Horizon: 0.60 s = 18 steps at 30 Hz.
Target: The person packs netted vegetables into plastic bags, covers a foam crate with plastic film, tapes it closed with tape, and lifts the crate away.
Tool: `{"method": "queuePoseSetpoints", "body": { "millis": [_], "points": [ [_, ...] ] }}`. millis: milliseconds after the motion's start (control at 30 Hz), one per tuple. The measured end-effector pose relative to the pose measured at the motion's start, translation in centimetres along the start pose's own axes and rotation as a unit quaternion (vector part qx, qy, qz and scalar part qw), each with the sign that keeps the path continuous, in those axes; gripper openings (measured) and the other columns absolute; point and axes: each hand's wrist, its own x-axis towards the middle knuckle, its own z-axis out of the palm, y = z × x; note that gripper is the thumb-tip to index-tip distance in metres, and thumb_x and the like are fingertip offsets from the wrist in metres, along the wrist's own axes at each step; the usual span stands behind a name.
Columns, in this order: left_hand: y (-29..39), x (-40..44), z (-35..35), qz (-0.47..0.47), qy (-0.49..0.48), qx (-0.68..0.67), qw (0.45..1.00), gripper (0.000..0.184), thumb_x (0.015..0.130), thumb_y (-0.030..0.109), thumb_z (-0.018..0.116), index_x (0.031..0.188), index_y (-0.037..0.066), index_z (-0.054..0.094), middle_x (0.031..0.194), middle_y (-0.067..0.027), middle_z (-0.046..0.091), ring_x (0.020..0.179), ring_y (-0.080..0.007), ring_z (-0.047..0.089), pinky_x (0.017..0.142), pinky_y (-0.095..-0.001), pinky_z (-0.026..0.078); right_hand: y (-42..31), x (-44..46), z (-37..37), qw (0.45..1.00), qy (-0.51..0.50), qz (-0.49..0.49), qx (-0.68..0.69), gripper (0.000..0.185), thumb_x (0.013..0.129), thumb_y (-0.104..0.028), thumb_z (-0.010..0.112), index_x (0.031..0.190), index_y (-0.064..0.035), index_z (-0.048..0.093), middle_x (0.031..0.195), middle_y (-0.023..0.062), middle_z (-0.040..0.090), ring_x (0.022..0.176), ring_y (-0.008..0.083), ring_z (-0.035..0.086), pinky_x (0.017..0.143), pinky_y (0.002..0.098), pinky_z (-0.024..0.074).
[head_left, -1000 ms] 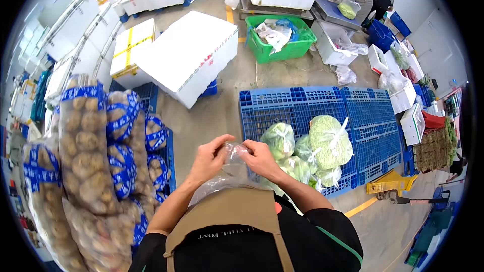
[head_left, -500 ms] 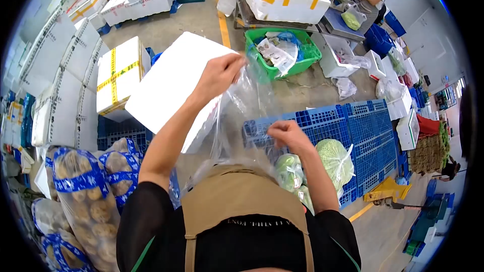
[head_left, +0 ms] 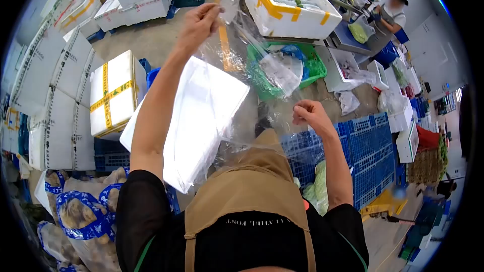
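Note:
A large clear plastic bag hangs stretched out in front of my apron. High up, my left hand pinches one part of its edge, with the arm reaching forward. Lower and to the right, my right hand has its fingers pinched together on another part of the film. Behind the bag lies a white foam box, partly seen through the plastic. Bagged green cabbages sit beside my right forearm, which covers part of them.
A green basket with wrappings stands ahead, below an open foam box. Blue pallets lie at right. Mesh sacks of round produce and stacked foam boxes fill the left. A person works at far right.
My left hand has moved up and forward, and my right hand up and slightly right, spreading the bag taller and wider. The view has shifted somewhat.

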Motion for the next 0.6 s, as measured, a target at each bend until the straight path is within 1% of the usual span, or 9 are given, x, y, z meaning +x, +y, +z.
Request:
{"method": "queuePoseSetpoints", "body": {
  "millis": [100,167,233,267,367,400,500,533,600],
  "points": [
    [-2.1,3.8,-1.6,-0.011,0.103,0.082,0.991,0.022,0.093,0.022,0.055,0.096,0.002,0.064,0.058,0.0036,0.048,0.048,-0.0026,0.039,0.042,-0.0177,0.028,0.4,4.7,-2.2,0.996,-0.083,0.006,-0.041,0.02,0.086,-0.015,0.06,0.091,0.0045,0.061,0.069,0.0057,0.061,0.062,0.0128,0.06,0.056,0.0273,0.0503],
    [-4.1,6.4,-2.3,-0.037,0.132,0.073,0.988,0.021,0.092,0.022,0.055,0.095,0.003,0.065,0.058,0.0043,0.047,0.047,-0.0023,0.038,0.041,-0.0178,0.028,0.4,8.5,-4.3,0.991,-0.122,0.015,-0.048,0.018,0.086,-0.013,0.059,0.088,0.0051,0.062,0.068,0.0062,0.06,0.062,0.0127,0.06,0.055,0.028,0.0513],
    [-6.3,9.3,-2.8,-0.056,0.151,0.074,0.984,0.021,0.092,0.021,0.055,0.095,0.003,0.065,0.058,0.0049,0.046,0.046,-0.002,0.038,0.041,-0.0178,0.028,-0.5,12.7,-6.9,0.987,-0.145,0.039,-0.055,0.017,0.086,-0.011,0.059,0.087,0.0052,0.062,0.068,0.0065,0.06,0.061,0.0126,0.06,0.055,0.028,0.0515],
    [-7.6,10.9,-2.9,-0.063,0.157,0.077,0.983,0.02,0.093,0.021,0.055,0.095,0.003,0.065,0.058,0.0051,0.045,0.046,-0.0018,0.038,0.041,-0.0176,0.028,-0.4,15.4,-8.7,0.986,-0.152,0.035,-0.054,0.016,0.085,-0.01,0.058,0.088,0.0052,0.062,0.068,0.0069,0.061,0.061,0.0123,0.059,0.055,0.028,0.0514],
    [-11.0,16.8,-1.6,-0.092,0.157,0.088,0.979,0.02,0.093,0.021,0.054,0.095,0.004,0.064,0.058,0.0054,0.045,0.047,-0.0012,0.037,0.041,-0.0173,0.027,-1.8,23.6,-14.2,0.979,-0.169,0.014,-0.114,0.015,0.085,-0.009,0.057,0.088,0.0052,0.062,0.068,0.007,0.061,0.059,0.0123,0.059,0.054,0.0275,0.0498],
    [-11.7,19.1,-1.0,-0.102,0.153,0.093,0.979,0.021,0.093,0.021,0.053,0.095,0.004,0.064,0.058,0.0054,0.045,0.047,-0.0011,0.037,0.041,-0.0172,0.026,-2.2,26.3,-16.3,0.979,-0.153,-0.006,-0.136,0.015,0.084,-0.009,0.058,0.087,0.0048,0.062,0.066,0.0063,0.061,0.058,0.012,0.058,0.055,0.0268,0.0477],
    [-14.7,27.3,1.3,-0.101,0.155,0.098,0.978,0.021,0.094,0.021,0.052,0.095,0.004,0.063,0.058,0.0054,0.044,0.047,-0.0008,0.036,0.041,-0.0172,0.025,-4.5,33.4,-22.9,0.975,-0.055,-0.089,-0.197,0.015,0.082,-0.01,0.059,0.086,0.0046,0.062,0.065,0.0056,0.06,0.056,0.0115,0.058,0.055,0.0264,0.0464],
    [-15.5,30.2,2.0,-0.09,0.147,0.1,0.98,0.021,0.094,0.021,0.052,0.095,0.003,0.063,0.058,0.0056,0.044,0.047,-0.0012,0.036,0.041,-0.0175,0.026,-5.9,35.0,-25.0,0.98,-0.026,-0.088,-0.176,0.016,0.082,-0.011,0.059,0.086,0.0046,0.061,0.066,0.0054,0.06,0.056,0.0109,0.057,0.055,0.0259,0.0465],
    [-17.0,35.1,3.8,-0.054,0.146,0.098,0.983,0.022,0.094,0.023,0.052,0.098,0.004,0.062,0.058,0.0049,0.045,0.045,-0.0009,0.034,0.04,-0.0177,0.024,-7.7,38.4,-29.2,0.976,0.014,-0.111,-0.185,0.016,0.082,-0.01,0.059,0.086,0.0056,0.06,0.066,0.0048,0.06,0.057,0.0097,0.056,0.055,0.0249,0.0463]
  ]
}}
